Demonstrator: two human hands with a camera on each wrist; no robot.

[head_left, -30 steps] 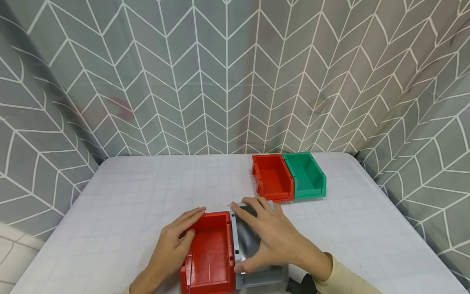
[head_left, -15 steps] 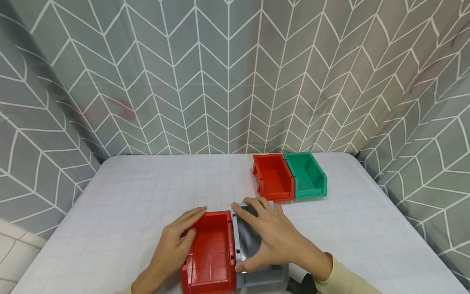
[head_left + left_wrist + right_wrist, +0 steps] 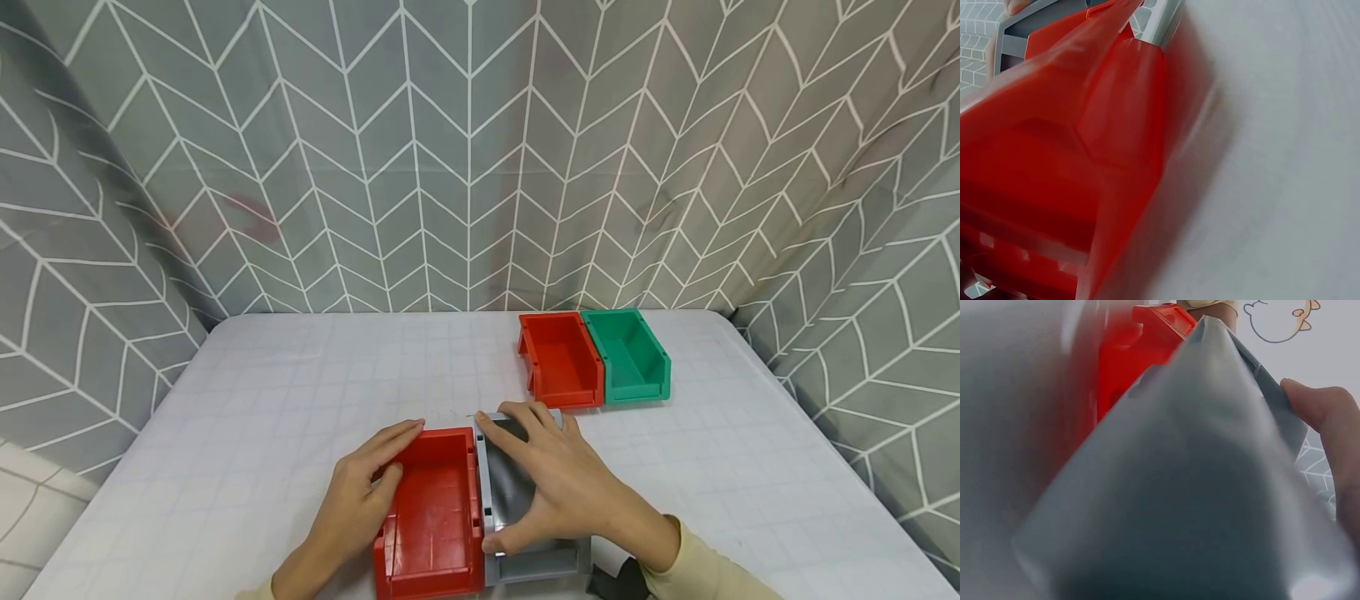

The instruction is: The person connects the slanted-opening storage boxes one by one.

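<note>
A red storage bin (image 3: 435,533) and a grey storage bin (image 3: 543,564) stand side by side at the table's near edge, long walls together. My left hand (image 3: 352,504) holds the red bin's left wall, thumb bent over the rim and fingers reaching to the back corner. Over the grey bin spreads my right hand (image 3: 562,492), gripping it with the thumb at the left rim near the front and the fingers at the back. It hides much of the grey bin's interior. The red bin (image 3: 1054,125) fills much of the left wrist view.
Farther back on the white-covered table (image 3: 300,400), a smaller-looking red bin (image 3: 562,358) stands against a green bin (image 3: 630,358). A black strap-like piece (image 3: 622,581) lies under my right wrist. Patterned grey curtains (image 3: 450,167) enclose the back and sides.
</note>
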